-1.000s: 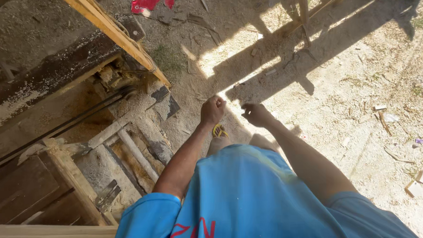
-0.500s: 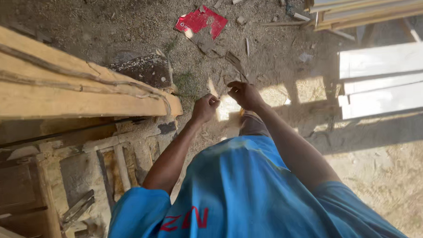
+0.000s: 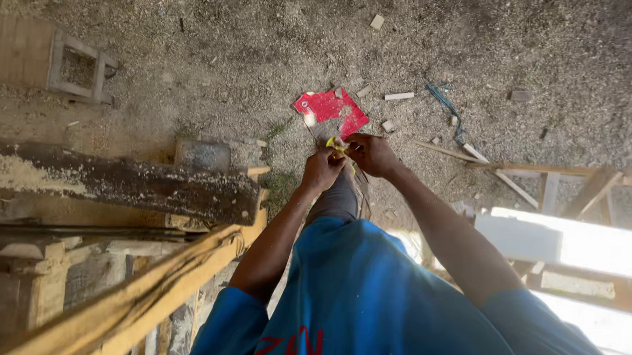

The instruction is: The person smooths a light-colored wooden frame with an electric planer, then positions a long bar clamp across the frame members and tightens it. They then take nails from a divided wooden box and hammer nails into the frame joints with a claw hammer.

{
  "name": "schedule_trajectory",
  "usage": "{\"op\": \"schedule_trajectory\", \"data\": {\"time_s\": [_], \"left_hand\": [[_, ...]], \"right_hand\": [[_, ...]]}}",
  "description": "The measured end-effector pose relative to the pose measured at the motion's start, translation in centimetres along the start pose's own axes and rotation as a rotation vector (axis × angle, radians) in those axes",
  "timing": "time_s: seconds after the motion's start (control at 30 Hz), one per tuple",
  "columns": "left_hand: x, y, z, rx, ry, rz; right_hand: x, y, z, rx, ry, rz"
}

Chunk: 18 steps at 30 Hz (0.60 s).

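Both my hands meet in front of me over the dirt ground. My left hand (image 3: 321,170) and my right hand (image 3: 371,154) pinch a small yellow thing (image 3: 336,146) between their fingertips; I cannot tell what it is. My arms reach out from a blue shirt (image 3: 362,295). Just beyond the hands lies a crumpled red wrapper (image 3: 331,108).
A dark weathered beam (image 3: 127,184) and a pale plank (image 3: 124,310) run along my left. A small wooden frame (image 3: 77,67) lies far left. Thin sticks and a wooden frame (image 3: 561,183) stand at right, with a blue cord (image 3: 443,99) and wood chips scattered about.
The view has swung across the ground and the planks have shifted. My hands stay together, fingers working the small yellow thing; the red wrapper now lies just past them.
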<state>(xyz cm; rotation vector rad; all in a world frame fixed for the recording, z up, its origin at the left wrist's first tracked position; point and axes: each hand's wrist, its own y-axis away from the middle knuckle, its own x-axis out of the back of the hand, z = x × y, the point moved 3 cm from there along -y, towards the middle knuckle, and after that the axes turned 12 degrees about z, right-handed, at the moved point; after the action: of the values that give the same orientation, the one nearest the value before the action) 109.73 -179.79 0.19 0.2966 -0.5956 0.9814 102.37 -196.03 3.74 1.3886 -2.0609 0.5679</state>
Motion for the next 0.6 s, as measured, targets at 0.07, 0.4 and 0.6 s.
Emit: {"op": "schedule_trajectory", "data": {"time_s": [0.07, 0.4, 0.6], "left_hand": [[-0.4, -6.8, 0.3, 0.032, 0.054, -0.023], [4.3, -33.9, -0.6, 0.142, 0.045, 0.111], [6.3, -44.1, -5.8, 0.312, 0.105, 0.233]], "right_hand": [[0.8, -6.7, 0.9, 0.073, 0.0, -0.007], [4.9, -34.5, 0.8, 0.027, -0.048, -0.087], [1.0, -48.9, 3.1, 0.051, -0.066, -0.31]]}}
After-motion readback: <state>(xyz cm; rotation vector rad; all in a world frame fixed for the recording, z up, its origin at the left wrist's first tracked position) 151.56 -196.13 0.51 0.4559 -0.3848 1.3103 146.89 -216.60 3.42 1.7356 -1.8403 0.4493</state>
